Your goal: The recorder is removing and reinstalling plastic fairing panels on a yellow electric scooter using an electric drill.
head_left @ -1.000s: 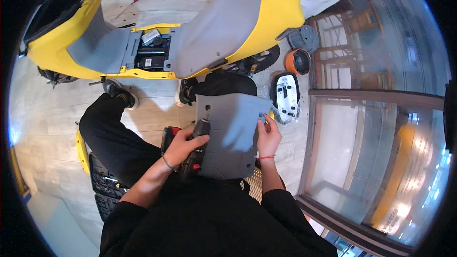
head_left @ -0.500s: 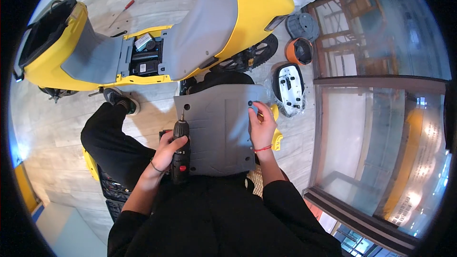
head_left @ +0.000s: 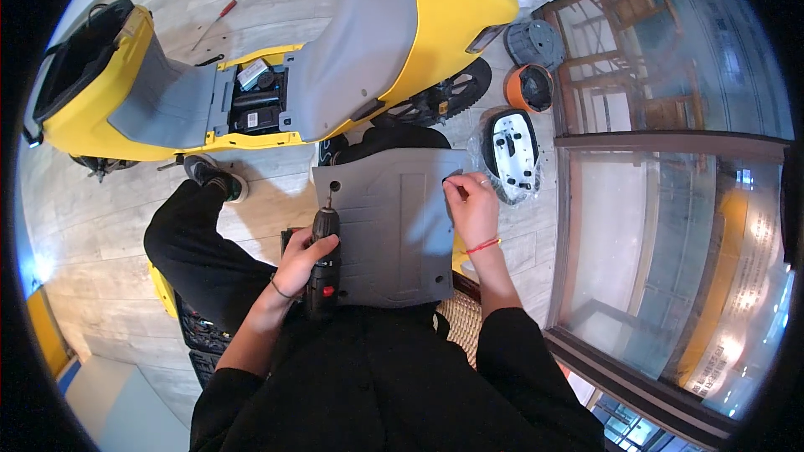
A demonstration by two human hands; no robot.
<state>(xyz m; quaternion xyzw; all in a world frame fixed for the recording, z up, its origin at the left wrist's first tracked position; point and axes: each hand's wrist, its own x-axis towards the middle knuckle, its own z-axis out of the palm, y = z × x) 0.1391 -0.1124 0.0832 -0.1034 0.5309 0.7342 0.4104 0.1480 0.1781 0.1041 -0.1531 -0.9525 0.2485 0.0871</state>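
Note:
Lying across my lap is a grey plastic panel (head_left: 394,234) with round holes near its corners. My left hand (head_left: 300,266) is closed around a black power screwdriver (head_left: 327,224) with a red switch. The tool lies along the panel's left side, and its bit points away from me, close to the upper left hole. At the panel's upper right corner, my right hand (head_left: 476,211) has its thumb and forefinger pinched together. A bit of something small and dark (head_left: 445,179) shows at the fingertips; its kind is mostly hidden by them.
Ahead stands a yellow and grey scooter (head_left: 360,59) with an uncovered floor compartment (head_left: 258,100). A red-handled screwdriver (head_left: 226,10) lies beyond. To the right are a black-and-white seat part (head_left: 512,151), an orange bucket-like part (head_left: 528,88) and glass doors (head_left: 603,234). An open toolbox (head_left: 203,331) sits at left.
My right fingers have closed into a pinch at the panel's upper right corner, covering the dark spot there. The panel and the power screwdriver have shifted slightly to the right.

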